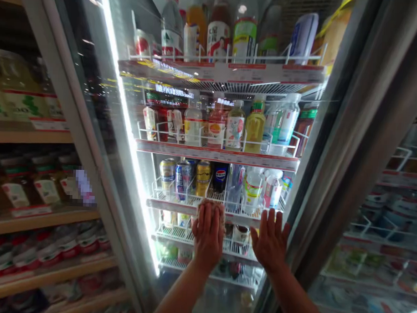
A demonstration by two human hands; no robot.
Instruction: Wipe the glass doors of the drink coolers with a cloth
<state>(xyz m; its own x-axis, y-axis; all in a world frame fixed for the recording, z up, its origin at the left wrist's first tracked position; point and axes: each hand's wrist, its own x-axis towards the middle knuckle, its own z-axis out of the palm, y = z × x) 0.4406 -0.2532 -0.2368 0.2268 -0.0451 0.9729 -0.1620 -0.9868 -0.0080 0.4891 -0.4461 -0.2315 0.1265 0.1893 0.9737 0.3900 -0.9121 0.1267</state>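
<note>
At lower centre, the left hand grips a bunched cloth by the glass door; at lower right, the right hand spreads open — a loose hold could drop the cloth, bare fingertips could smudge the glass.

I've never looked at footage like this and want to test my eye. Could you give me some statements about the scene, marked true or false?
1. The left hand has a cloth under its fingers. True.
2. The right hand is clenched into a fist. False: it is open, with its fingers extended.
3. The dark drink with the round logo stands just right of a gold can. True.
4. The bright light strip is to the right of both hands. False: it is to their left.
5. The yellow bottle stands lower than the gold can. False: it stands on the shelf above.
</note>
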